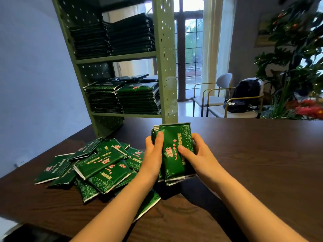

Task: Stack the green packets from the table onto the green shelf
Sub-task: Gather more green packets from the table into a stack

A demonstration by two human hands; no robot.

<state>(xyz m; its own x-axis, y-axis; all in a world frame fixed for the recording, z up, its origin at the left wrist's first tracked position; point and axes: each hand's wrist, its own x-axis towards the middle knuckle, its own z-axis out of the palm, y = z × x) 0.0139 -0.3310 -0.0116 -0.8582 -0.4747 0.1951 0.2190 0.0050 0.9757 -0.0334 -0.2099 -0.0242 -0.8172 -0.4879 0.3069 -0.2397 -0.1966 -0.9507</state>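
A bundle of green packets (174,144) with pink print stands tilted on the dark wooden table (253,154). My left hand (153,154) grips its left side and my right hand (194,154) grips its right side, thumbs on the front packet. A loose heap of the same green packets (97,165) lies on the table to the left. The green shelf (166,67) rises behind the table's far left; its lower level holds stacked packets (138,100) and its upper level holds taller stacks (129,35).
Two chairs (215,95) stand beyond the table by a glazed door, one carrying a dark backpack (244,95). A leafy plant with red flowers (297,67) fills the far right. A pale wall lies to the left.
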